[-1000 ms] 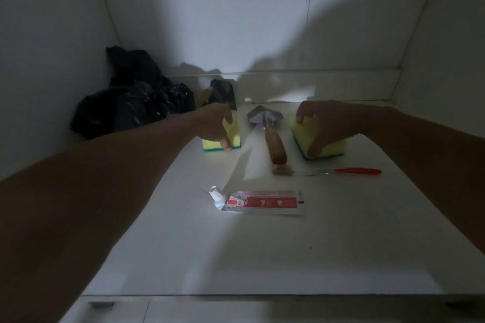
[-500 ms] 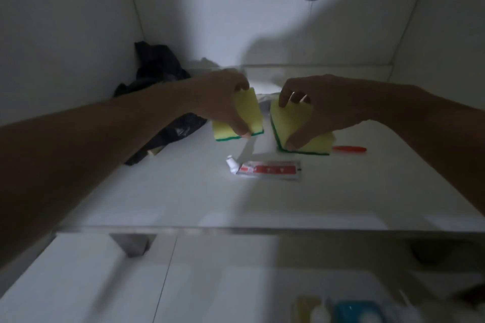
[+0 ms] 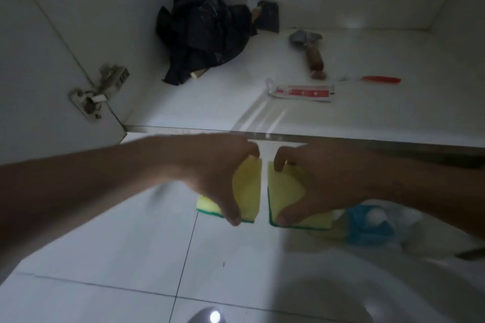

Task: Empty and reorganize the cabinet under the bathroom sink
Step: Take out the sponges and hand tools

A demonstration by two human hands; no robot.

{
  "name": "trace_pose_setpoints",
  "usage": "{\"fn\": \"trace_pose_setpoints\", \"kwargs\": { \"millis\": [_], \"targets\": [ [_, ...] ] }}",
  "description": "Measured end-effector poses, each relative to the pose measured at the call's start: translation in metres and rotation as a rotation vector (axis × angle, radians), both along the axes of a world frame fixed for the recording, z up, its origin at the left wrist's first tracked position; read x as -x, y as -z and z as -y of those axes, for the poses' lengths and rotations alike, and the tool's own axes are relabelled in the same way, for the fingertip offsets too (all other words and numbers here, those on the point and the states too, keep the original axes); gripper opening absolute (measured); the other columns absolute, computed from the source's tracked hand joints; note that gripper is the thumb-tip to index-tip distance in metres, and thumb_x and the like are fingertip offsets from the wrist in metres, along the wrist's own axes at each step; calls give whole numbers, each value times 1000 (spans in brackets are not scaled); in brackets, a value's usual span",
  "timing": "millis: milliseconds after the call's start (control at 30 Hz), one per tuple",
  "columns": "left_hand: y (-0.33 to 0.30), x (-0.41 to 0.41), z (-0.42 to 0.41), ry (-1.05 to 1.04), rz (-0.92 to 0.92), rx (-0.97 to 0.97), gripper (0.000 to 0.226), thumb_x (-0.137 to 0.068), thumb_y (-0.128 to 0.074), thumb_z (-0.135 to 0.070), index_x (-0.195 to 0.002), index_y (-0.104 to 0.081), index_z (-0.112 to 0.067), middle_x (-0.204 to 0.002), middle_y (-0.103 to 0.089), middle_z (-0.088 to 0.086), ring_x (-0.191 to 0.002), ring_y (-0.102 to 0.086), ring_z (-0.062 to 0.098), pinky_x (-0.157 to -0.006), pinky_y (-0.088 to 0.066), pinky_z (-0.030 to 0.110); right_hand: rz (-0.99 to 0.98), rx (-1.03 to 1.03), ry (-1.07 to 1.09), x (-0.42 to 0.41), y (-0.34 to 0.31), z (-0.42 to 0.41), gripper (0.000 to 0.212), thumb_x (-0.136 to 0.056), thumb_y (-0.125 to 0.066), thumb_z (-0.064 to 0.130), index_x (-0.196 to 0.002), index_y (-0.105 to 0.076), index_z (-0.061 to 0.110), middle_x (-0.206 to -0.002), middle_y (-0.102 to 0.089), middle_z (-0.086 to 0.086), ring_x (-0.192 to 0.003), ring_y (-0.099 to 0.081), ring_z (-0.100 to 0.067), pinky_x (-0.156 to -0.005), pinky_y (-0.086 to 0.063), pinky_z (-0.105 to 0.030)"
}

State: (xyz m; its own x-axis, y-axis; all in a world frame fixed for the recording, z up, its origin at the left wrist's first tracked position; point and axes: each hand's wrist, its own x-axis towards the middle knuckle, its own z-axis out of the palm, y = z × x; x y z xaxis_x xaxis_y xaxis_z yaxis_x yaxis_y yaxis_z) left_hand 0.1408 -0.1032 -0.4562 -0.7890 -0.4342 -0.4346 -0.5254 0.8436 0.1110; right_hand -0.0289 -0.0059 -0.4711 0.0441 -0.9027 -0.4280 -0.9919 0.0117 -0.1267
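Sponges, yellow foam with green scrub backing, mid-frame | left hand (image 3: 217, 178) pinches one (image 3: 248, 189), right hand (image 3: 309, 181) the other (image 3: 286, 191) | edge-held, kept apart, for floor (image 3: 105, 257) set-down.

Two yellow sponges with green bottoms (image 3: 249, 186) (image 3: 286, 191). Two hands (image 3: 212, 173) (image 3: 315, 178). One crumpled black plastic bag (image 3: 204, 26). One flat red and white tube (image 3: 301, 92). One brown wooden-handled tool (image 3: 309, 50). One red-handled toothbrush (image 3: 372, 79). One metal door hinge (image 3: 99, 92).
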Motion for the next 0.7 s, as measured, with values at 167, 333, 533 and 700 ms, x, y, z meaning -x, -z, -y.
{"fn": "trace_pose_setpoints", "kwargs": {
  "millis": [167,333,533,700],
  "targets": [
    [88,-7,-5,70,68,23,92,-54,-82,-57,-129,-41,-22,-121,-48,-3,-113,-47,19,-92,-45,34,-76,54,-34,-8,78,-11,88,-61,-60,81,-128,-35,29,-116,-56,2,-102,-58,-23,-87,-45,-37],
    [139,-2,1,62,-5,18,91,-58,-82,-49,-131,-40,-16,-124,-47,1,-113,-47,22,-96,-41,35,-224,140,-99,-8,136,-6,85,-67,-61,70,-130,-36,21,-123,-53,-6,-110,-54,-30,-98,-33,-44],
    [186,-2,-2,30,-74,7,96,-57,-83,-51,-134,-38,-15,-133,-44,2,-119,-42,21,-104,-35,33,-272,104,-79,0,167,4,87,-70,-61,69,-133,-35,14,-123,-53,-11,-109,-55,-31,-102,-33,-47],
    [200,3,-6,-3,-113,6,103,-59,-83,-49,-141,-34,-11,-143,-36,6,-132,-34,24,-110,-28,35,-216,60,-65,7,179,2,89,-65,-59,74,-130,-34,18,-121,-54,-9,-107,-56,-30,-96,-41,-44]
  ]
}}
